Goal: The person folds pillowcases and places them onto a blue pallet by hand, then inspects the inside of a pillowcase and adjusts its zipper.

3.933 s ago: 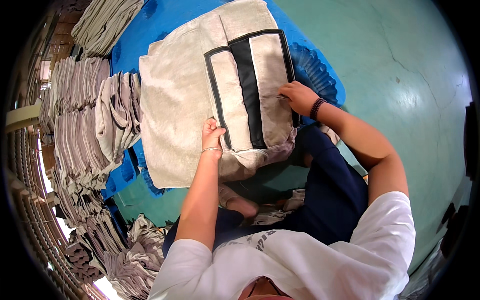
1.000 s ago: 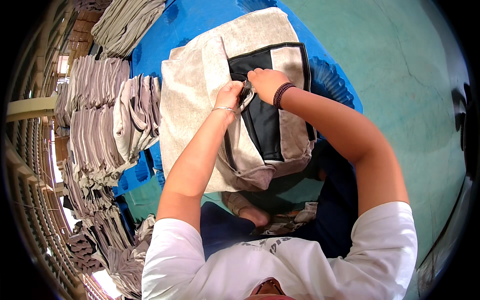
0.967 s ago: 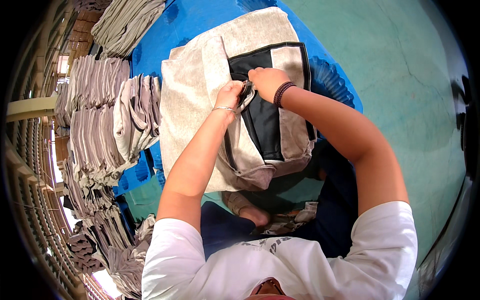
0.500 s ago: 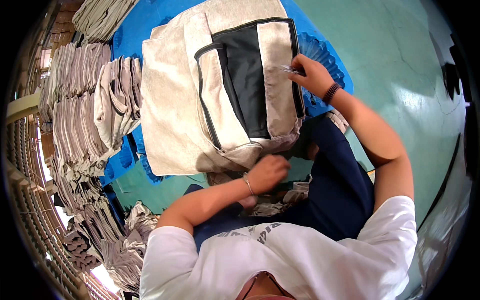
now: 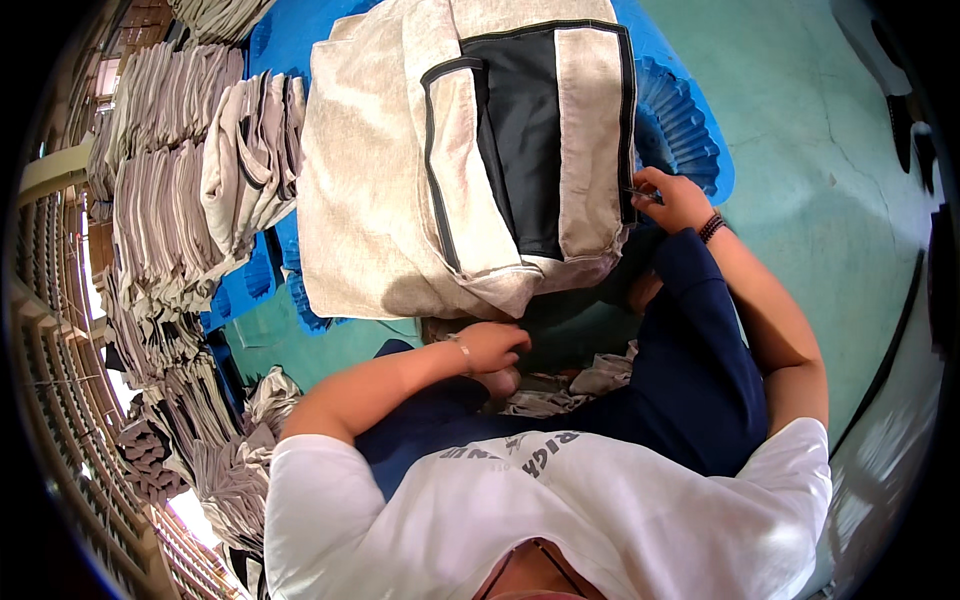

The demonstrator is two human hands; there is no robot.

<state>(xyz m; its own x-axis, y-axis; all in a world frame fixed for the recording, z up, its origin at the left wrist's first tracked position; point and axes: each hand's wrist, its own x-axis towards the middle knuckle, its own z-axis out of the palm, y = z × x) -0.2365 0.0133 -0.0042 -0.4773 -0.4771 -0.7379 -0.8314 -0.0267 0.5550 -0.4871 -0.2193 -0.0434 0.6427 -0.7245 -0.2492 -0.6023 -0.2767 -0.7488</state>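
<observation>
Here, beige fabric panel (image 5: 400, 190) with black-edged dark pocket; right hand (image 5: 672, 198) pinching small metal tool (image 5: 640, 193) beside it; left hand (image 5: 492, 347) curled below, grip unclear.

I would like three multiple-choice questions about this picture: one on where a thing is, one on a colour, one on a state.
1. Where is the right hand?
A. at the right edge of the beige bag
B. on the folded stacks
C. on the floor

2. What colour is the bag's middle panel?
A. red
B. black
C. white

3. What is the left hand doing?
A. lying flat on the bag's panel
B. raised in the air
C. resting low near the lap, below the bag

Answers: 1 A, the hand pinches a thin small tool against the bag's black-trimmed edge. 2 B, the panel is dark between beige strips. 3 C, it sits by loose fabric pieces, under the bag's lower edge.
</observation>
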